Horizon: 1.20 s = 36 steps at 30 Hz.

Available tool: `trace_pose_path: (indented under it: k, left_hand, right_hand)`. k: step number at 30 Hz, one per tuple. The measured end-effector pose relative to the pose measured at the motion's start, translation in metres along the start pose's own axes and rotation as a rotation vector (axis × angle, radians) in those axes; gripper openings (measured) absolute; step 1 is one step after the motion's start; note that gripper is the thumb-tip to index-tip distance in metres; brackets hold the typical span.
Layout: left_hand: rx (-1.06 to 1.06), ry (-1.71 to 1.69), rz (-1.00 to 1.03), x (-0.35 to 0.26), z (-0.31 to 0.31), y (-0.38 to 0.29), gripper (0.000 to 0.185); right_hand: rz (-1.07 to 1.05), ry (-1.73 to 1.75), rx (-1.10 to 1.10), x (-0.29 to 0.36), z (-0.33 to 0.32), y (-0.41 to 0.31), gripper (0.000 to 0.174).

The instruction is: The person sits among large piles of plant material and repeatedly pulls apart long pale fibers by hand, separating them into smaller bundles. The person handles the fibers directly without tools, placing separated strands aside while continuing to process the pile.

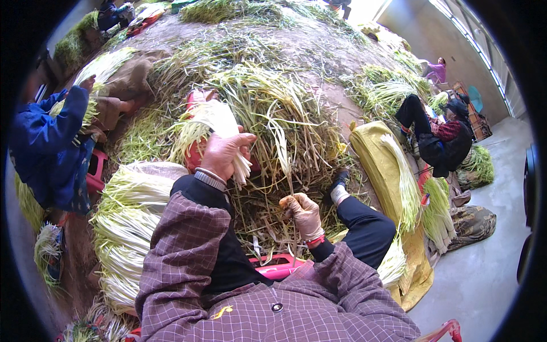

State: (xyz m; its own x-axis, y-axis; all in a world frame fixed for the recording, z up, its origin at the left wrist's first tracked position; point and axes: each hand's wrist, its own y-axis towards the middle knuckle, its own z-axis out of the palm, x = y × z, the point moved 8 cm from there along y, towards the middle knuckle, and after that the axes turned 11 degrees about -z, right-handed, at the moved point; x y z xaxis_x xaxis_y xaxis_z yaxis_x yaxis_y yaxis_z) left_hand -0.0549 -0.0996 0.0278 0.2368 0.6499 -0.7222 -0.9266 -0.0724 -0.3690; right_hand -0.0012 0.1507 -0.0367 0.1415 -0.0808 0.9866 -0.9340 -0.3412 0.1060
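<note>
My bare left hand (226,151) grips a bundle of pale blanched chives (220,117), its white ends sticking out below the fist and yellow-green leaves hanging to the left. On my right hand (304,216) is a pale, stained glove. Its fingers pinch a thin, limp strand (291,186), with a few whitish leaves (280,143) just above. Before me lies a heap of loose green and yellow leaves (273,94). A red object (194,154), partly hidden, sits behind the left-hand bundle.
Stacked pale bundles (132,231) lie to my left. At right, a yellow woven sack (372,154) carries another bundle (401,184). A pink stool (277,267) shows below me. Seated people (55,141) work at left and right (448,132), with more farther back.
</note>
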Motion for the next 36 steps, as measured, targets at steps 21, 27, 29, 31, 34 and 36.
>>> trace_pose_path:
  k: [21,27,29,31,34,36]
  left_hand:
    - [0.052,0.441,-0.076,0.04,0.017,0.002,0.012]
    - [0.025,0.461,-0.055,0.04,0.016,0.005,0.012]
    - [0.019,0.448,-0.057,0.041,0.015,0.006,0.012]
    - [0.016,0.436,-0.066,0.043,0.015,0.006,0.013]
    - [0.034,0.488,-0.062,0.045,0.019,0.006,0.015]
    - [0.038,0.464,-0.056,0.044,0.021,0.005,0.018]
  right_hand:
    - [-0.007,0.064,0.151,0.028,0.044,0.007,0.016]
    - [0.063,0.044,0.272,0.025,0.049,0.013,0.014]
    - [0.064,0.055,0.295,0.026,0.05,0.017,0.014]
    - [0.061,0.065,0.251,0.027,0.048,0.028,0.018]
    - [0.128,0.253,0.03,0.026,0.037,0.051,0.023]
    - [-0.011,0.31,-0.027,0.035,0.041,0.066,0.019]
